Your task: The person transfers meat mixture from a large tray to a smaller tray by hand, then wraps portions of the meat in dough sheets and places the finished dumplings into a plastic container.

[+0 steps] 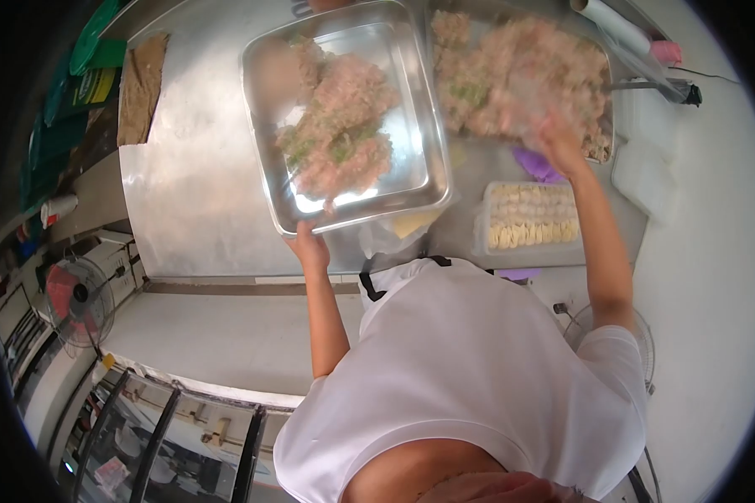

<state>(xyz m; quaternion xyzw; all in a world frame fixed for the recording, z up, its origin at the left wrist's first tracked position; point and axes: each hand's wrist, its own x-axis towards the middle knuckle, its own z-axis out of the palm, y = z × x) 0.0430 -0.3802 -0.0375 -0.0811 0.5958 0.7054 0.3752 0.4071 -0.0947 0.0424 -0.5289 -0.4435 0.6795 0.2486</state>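
Note:
My left hand (pixel 310 248) grips the near rim of a shiny metal tray (pixel 434 159), its thumb over the edge. Inside that tray lies a loose heap of pinkish minced meat (pixel 344 117) with green bits. My right hand (pixel 559 147) is over the near right part of a second metal tray (pixel 610 126), which is filled with more minced meat (pixel 520 59). Motion smears the right fingers, and a pale blur lies just ahead of them; whether they hold something cannot be made out. Close below that hand sits a purple item (pixel 537 164).
A plastic box (pixel 532 220) with rows of pale pieces stands near the table's front edge. Brown cardboard (pixel 143 88) lies at the left end of the steel table (pixel 184 193). A white roll (pixel 612 25) is at the back right. A fan (pixel 80 293) stands lower left.

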